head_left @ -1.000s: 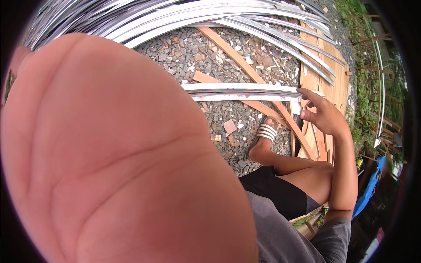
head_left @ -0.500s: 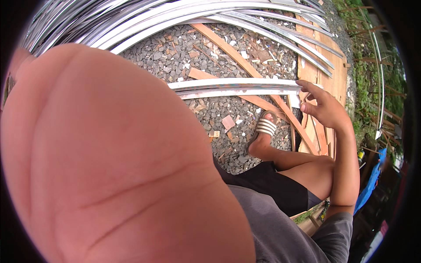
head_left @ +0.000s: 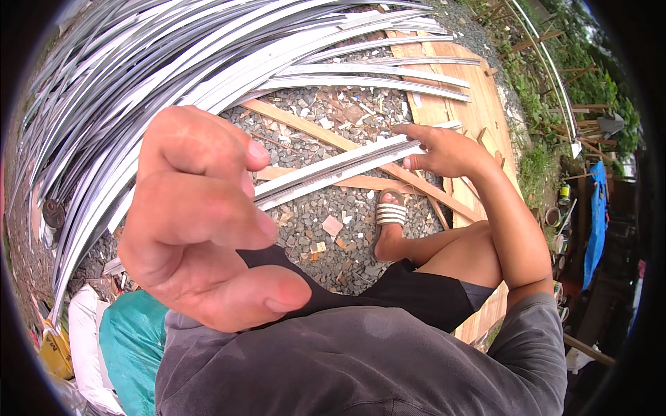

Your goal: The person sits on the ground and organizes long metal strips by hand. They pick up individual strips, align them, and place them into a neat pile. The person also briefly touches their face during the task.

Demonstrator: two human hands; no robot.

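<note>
My left hand (head_left: 201, 229) is raised close to the camera, large in view. Its fingers are loosely curled and the thumb stands apart, with nothing held between them. A pair of long, pale metal channels (head_left: 333, 170), laid side by side, runs slantwise in front of my body. At their right end my right hand (head_left: 447, 152) straddles them, fingers over the far edge and thumb at the near edge. The channels' left end is hidden behind my left hand.
A big heap of bent metal strips (head_left: 208, 62) spreads across the far left. Wooden battens (head_left: 298, 125) cross the gravel (head_left: 319, 236) below the channels. Plywood sheets (head_left: 437, 76) lie at the right. My sandalled foot (head_left: 390, 215) is near the channels; a green sack (head_left: 132, 347) sits lower left.
My left hand has drawn back from covering much of the view, so its curled fingers now show. The view has turned; my right hand stays at the channels' right end.
</note>
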